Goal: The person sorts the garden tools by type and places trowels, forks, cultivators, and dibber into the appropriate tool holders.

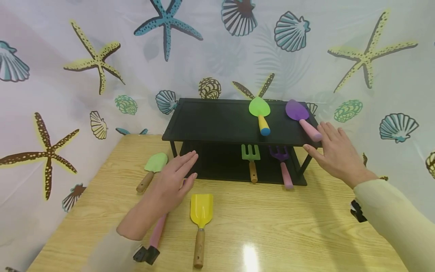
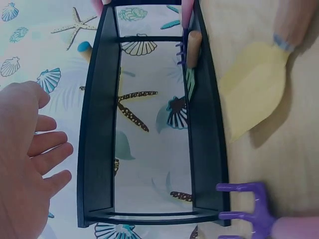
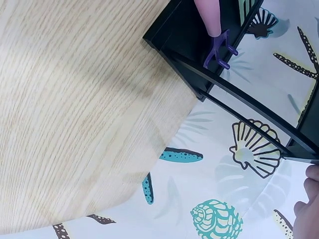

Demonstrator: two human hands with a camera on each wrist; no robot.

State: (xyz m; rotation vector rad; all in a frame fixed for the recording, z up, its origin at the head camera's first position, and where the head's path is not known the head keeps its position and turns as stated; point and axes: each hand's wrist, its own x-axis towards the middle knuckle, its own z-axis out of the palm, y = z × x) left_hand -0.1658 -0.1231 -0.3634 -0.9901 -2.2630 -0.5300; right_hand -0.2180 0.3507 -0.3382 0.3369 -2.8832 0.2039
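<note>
My left hand [image 1: 171, 183] hovers over the table, fingers straight, holding nothing, before the left end of a black two-tier shelf [image 1: 210, 121]. Partly hidden beneath it is a pink-handled purple fork [image 2: 259, 211]. My right hand [image 1: 334, 153] is at the shelf's right end, fingers extended, beside the pink handle of a purple trowel [image 1: 297, 110]; whether it touches the handle I cannot tell. Left of that trowel lies a green trowel [image 1: 259, 107] with a yellow handle. The lower tier bears a wooden-handled green fork [image 1: 250, 153] and another purple fork [image 1: 286, 173].
A yellow shovel [image 1: 201, 209] with a wooden handle lies on the table [image 1: 272, 223] in front. Left of my left hand lies a pale green trowel [image 1: 156, 162], also wooden-handled. A sea-patterned cloth [image 1: 217, 49] hangs behind the shelf and along the sides.
</note>
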